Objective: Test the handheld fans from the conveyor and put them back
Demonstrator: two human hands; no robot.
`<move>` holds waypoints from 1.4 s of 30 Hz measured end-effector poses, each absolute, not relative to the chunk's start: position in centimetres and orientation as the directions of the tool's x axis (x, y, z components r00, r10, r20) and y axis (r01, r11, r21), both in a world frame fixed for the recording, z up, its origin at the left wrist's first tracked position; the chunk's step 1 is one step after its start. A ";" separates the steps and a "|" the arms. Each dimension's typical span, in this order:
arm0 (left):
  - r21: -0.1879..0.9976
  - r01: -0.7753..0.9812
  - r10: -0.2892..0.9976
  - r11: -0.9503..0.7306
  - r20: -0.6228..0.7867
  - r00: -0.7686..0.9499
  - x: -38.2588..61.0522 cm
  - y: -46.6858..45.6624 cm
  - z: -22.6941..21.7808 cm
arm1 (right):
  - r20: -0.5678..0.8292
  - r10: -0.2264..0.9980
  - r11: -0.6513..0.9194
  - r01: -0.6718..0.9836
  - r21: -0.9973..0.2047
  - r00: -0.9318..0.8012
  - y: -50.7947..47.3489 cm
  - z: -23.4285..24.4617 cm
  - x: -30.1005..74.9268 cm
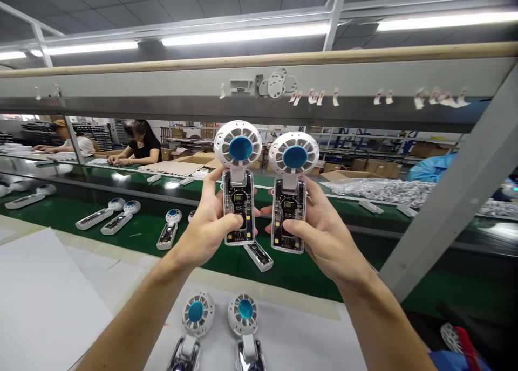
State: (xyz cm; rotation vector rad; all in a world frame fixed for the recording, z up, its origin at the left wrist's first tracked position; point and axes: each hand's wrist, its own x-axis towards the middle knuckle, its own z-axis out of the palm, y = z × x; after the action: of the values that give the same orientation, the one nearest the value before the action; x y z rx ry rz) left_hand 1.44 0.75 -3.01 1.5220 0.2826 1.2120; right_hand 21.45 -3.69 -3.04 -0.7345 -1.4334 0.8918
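My left hand (210,225) is closed round a handheld fan (238,196) with a round white head, a blue centre and a clear body that shows its circuit board. A matching handheld fan (288,214) is gripped in my right hand (319,225). Both are held upright side by side above the belt, each thumb pressing on the front of the body. Small displays show on both boards. Below, between my forearms, two more fans, a left one (196,311) and a right one (245,311), lie on the white work surface, their lower ends cut off by the frame.
A green conveyor belt (218,260) crosses ahead, carrying several fans (168,231). A slanted metal post (445,177) stands at right, under an overhead shelf beam (162,90). Across the belt, two people sit working, beside cardboard and a heap of small grey parts (388,190).
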 end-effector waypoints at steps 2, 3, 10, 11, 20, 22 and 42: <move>0.836 -0.418 0.727 -0.354 0.528 0.439 1.5 0.7 -3.0 | 0.503 0.860 0.496 -0.088 -0.864 -0.082 -3.6 -3.1 21.4; 0.836 -0.421 0.729 -0.352 0.527 0.437 1.5 0.8 -2.9 | 0.499 0.862 0.491 -0.093 -0.866 -0.090 -3.5 -3.1 21.5; 0.850 -0.441 0.744 -0.288 0.489 0.456 1.7 0.9 -2.9 | 0.504 0.857 0.496 -0.098 -0.863 -0.103 -3.3 -3.1 21.4; 0.849 -0.444 0.743 -0.285 0.488 0.458 1.7 1.0 -2.9 | 0.503 0.858 0.493 -0.106 -0.863 -0.103 -3.4 -3.0 21.3; 0.827 -0.487 0.688 -0.279 0.526 0.500 1.8 1.3 -3.1 | 0.435 0.888 0.406 -0.193 -0.893 -0.150 -3.4 -2.7 21.0; 0.823 -0.491 0.690 -0.285 0.532 0.491 1.7 1.3 -3.0 | 0.438 0.884 0.409 -0.182 -0.894 -0.164 -3.3 -2.7 20.9; 0.805 -0.541 0.775 -0.243 0.497 0.391 2.0 1.5 -3.0 | 0.454 0.877 0.428 -0.171 -0.887 -0.156 -2.9 -3.0 20.8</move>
State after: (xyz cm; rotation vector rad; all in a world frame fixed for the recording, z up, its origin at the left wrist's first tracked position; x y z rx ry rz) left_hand 2.04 1.48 -2.95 1.3232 0.2359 1.2537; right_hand 20.84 -2.94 -2.97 -0.6730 -1.4306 1.0514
